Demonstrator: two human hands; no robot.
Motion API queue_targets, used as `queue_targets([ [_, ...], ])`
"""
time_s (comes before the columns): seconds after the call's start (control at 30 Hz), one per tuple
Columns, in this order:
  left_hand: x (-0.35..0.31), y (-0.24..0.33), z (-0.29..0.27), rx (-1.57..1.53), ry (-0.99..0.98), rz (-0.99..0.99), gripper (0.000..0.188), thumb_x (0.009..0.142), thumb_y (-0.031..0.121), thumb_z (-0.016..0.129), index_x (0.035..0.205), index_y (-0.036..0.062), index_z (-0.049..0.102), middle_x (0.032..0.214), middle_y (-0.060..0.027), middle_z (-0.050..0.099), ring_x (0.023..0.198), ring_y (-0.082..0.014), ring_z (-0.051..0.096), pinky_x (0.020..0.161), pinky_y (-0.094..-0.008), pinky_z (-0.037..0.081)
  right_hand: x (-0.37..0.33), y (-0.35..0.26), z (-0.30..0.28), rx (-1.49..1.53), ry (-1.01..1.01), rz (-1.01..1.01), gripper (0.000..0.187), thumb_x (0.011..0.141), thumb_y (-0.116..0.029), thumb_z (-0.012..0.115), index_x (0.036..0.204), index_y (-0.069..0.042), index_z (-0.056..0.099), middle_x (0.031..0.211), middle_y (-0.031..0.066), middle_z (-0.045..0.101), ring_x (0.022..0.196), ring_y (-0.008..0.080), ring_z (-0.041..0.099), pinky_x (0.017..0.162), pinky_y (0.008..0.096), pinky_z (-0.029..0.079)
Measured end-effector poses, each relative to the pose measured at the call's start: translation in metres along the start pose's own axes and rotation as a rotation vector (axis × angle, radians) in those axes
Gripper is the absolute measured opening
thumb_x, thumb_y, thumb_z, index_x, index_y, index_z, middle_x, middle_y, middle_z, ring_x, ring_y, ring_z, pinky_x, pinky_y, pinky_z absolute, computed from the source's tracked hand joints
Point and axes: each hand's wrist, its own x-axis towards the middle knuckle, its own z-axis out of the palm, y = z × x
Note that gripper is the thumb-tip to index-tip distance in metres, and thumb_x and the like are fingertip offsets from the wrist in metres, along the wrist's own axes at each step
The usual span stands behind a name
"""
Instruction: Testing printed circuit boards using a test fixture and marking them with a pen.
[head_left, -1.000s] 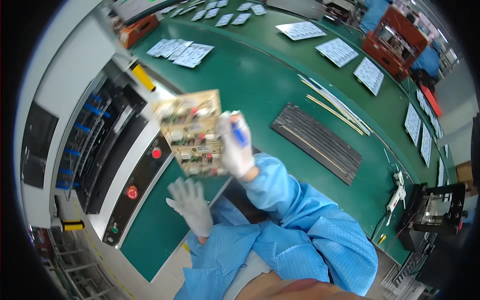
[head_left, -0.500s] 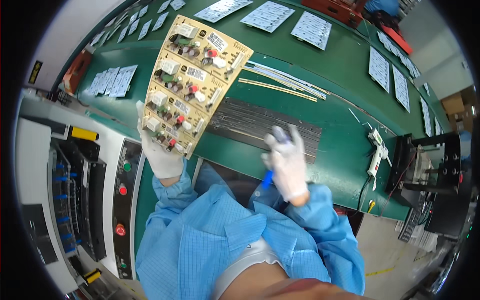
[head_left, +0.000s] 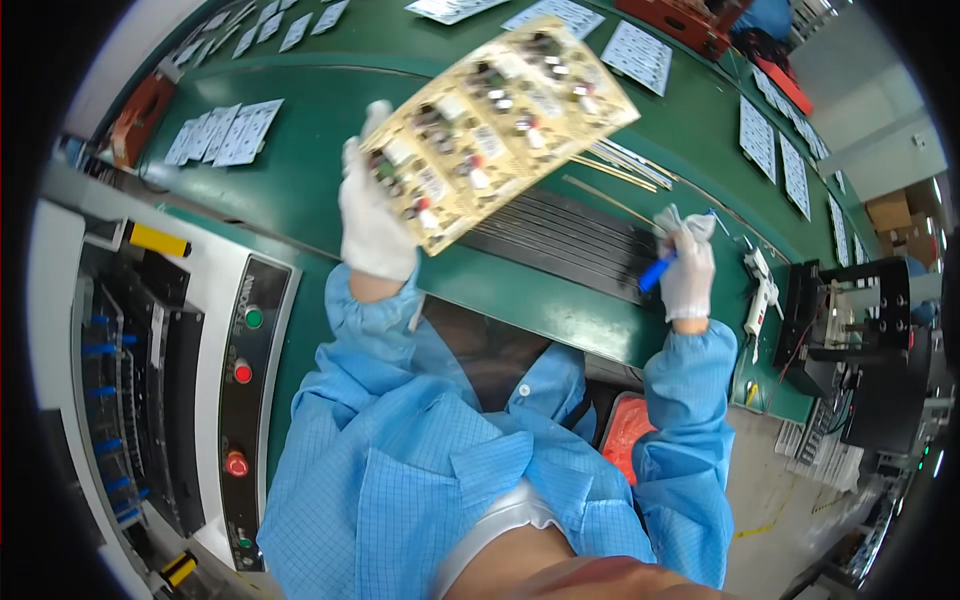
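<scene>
My left hand (head_left: 378,225), in a white glove, is closed on the lower left edge of a tan circuit board panel (head_left: 455,150). The panel is held tilted above the bench, its component side showing, and is a little blurred. Rows of white blocks, dark cylinders and red parts stand on it. To the right, my gloved right hand (head_left: 688,265) is closed around a blue-handled tool (head_left: 655,272), whose working end I cannot make out. A thin tan strip (head_left: 610,198) reaches up to the right fingertips; whether they grip it is unclear. Below lies a black grooved plate (head_left: 560,240).
Loose strips (head_left: 625,165) lie behind the plate. More panels (head_left: 232,133) rest at left and along the far bench. A white glue-gun-like tool (head_left: 760,290) lies at right beside a black frame (head_left: 865,310). A machine with buttons (head_left: 250,400) stands at left.
My left hand has swung the panel up and to the right, tilting it over. My right hand has moved right with the blue-handled tool, and a tan strip now shows beside it.
</scene>
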Motion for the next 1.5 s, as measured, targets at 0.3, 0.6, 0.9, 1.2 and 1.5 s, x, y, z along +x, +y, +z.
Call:
queue_targets([
  [0.3, -0.003, 0.004, 0.018, 0.058, -0.153, -0.007, 0.057, 0.101, 0.046, 0.021, 0.141, 0.0068, 0.034, 0.127, -0.0157, 0.052, 0.111, -0.0278, 0.058, 0.092, -0.0407, 0.052, -0.003, -0.108, -0.020, 0.981, 0.555, 0.654, 0.036, 0.099, -0.039, 0.037, 0.089, -0.006, 0.045, 0.064, 0.0024, 0.049, 0.043, 0.0102, 0.046, 0.034, 0.0270, 0.048],
  [0.6, -0.017, -0.014, 0.023, 0.072, -0.231, -0.059, 0.060, 0.101, 0.048, 0.022, 0.140, 0.0034, 0.034, 0.127, -0.0169, 0.053, 0.113, -0.0263, 0.058, 0.093, -0.0366, 0.052, 0.014, -0.181, 0.015, 0.693, 0.486, 0.291, 0.015, 0.080, -0.012, 0.064, 0.075, -0.007, 0.050, 0.060, 0.0055, 0.052, 0.045, 0.0206, 0.050, 0.044, 0.0288, 0.041],
  [0.9, -0.018, -0.010, 0.026, 0.015, -0.241, -0.098, 0.062, 0.100, 0.049, 0.025, 0.140, 0.0029, 0.035, 0.126, -0.0163, 0.054, 0.111, -0.0268, 0.059, 0.091, -0.0383, 0.053, 0.020, -0.158, 0.010, 1.936, 0.331, 0.343, 0.022, 0.081, -0.026, 0.058, 0.091, -0.008, 0.052, 0.057, 0.0033, 0.047, 0.042, 0.0145, 0.047, 0.036, 0.0251, 0.038],
  [1.2, -0.017, -0.007, 0.026, 0.035, -0.237, -0.079, 0.058, 0.101, 0.045, 0.023, 0.139, 0.0032, 0.035, 0.126, -0.0168, 0.053, 0.110, -0.0289, 0.060, 0.091, -0.0404, 0.054, 0.029, -0.150, 0.000, 1.104, 0.893, 0.451, 0.032, 0.088, -0.010, 0.058, 0.115, 0.004, 0.049, 0.065, 0.0045, 0.054, 0.042, 0.0085, 0.051, 0.033, 0.0206, 0.043],
  [1.5, -0.017, -0.008, 0.027, 0.057, -0.239, -0.077, 0.057, 0.101, 0.042, 0.024, 0.138, 0.0000, 0.037, 0.125, -0.0176, 0.054, 0.108, -0.0287, 0.060, 0.090, -0.0405, 0.054, 0.042, -0.123, -0.004, 0.823, 0.707, 0.379, 0.017, 0.090, -0.012, 0.057, 0.101, 0.001, 0.055, 0.066, 0.0034, 0.054, 0.043, 0.0054, 0.050, 0.032, 0.0174, 0.043],
])
